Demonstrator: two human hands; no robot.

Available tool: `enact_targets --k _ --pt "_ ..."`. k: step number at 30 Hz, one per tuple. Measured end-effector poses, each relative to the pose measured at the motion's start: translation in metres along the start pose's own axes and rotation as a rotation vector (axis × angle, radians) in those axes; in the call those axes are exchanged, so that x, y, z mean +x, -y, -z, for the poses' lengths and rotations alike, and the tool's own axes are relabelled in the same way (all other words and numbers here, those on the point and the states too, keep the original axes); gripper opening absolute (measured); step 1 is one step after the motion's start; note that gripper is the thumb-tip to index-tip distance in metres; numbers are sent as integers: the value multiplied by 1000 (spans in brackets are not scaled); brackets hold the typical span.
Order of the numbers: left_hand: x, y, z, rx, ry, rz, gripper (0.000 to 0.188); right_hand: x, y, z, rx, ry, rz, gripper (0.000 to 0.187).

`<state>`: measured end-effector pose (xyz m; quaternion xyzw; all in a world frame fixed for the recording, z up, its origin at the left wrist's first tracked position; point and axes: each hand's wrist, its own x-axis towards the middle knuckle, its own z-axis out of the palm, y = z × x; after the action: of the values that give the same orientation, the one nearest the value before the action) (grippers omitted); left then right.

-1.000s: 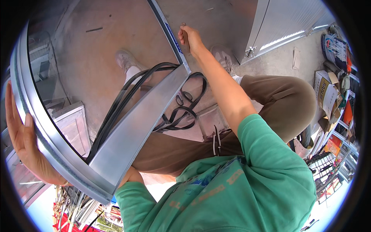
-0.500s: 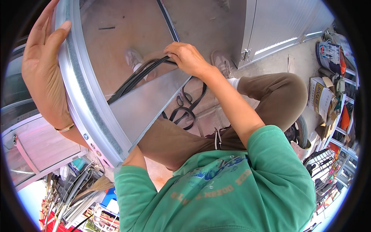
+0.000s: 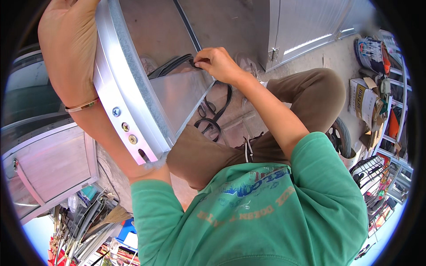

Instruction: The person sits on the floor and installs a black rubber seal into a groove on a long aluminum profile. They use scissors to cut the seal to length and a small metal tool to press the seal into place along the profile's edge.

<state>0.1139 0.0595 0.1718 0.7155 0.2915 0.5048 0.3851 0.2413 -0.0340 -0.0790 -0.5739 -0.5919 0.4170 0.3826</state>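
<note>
An aluminium window sash (image 3: 120, 93) with a grey fuzzy strip and screw heads at its near end leans up before me. Its glass pane (image 3: 151, 26) shows my shoes dimly through it. My left hand (image 3: 69, 62) holds the sash's outer left side; its fingertips run out of the picture at the top. Over the pane's right side, my right hand (image 3: 217, 64) pinches a black rubber strip (image 3: 173, 65) between thumb and fingers. Part of a black strip (image 3: 186, 24) runs straight along the pane's far edge. A loose length (image 3: 213, 122) hangs in loops below the sash, above the floor.
A silver panel door (image 3: 306, 31) stands at the far right. A cardboard box (image 3: 361, 99), a metal rack and a wheel (image 3: 341, 137) are along the right. A pink panel door (image 3: 53, 166) stands at left, with a broom (image 3: 113, 216) and piled scrap lengths at lower left.
The sash has shifted right and closer to me, with my left hand moving along with it. My right hand stays near the same spot, and less of the bunched black strip shows.
</note>
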Motion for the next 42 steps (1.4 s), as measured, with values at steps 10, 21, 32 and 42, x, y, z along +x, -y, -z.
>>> enact_targets --k 10,21,32,42 --pt "10 2 -1 73 -17 -31 46 -49 27 14 -274 204 59 86" --pt "33 4 -83 215 -39 9 39 -59 -86 -16 226 -62 34 50" --pt "36 9 -159 239 -91 23 23 -71 -40 37 -221 15 -40 30" --pt "-6 55 -90 50 -154 162 20 -71 -47 41 -152 -81 50 29"
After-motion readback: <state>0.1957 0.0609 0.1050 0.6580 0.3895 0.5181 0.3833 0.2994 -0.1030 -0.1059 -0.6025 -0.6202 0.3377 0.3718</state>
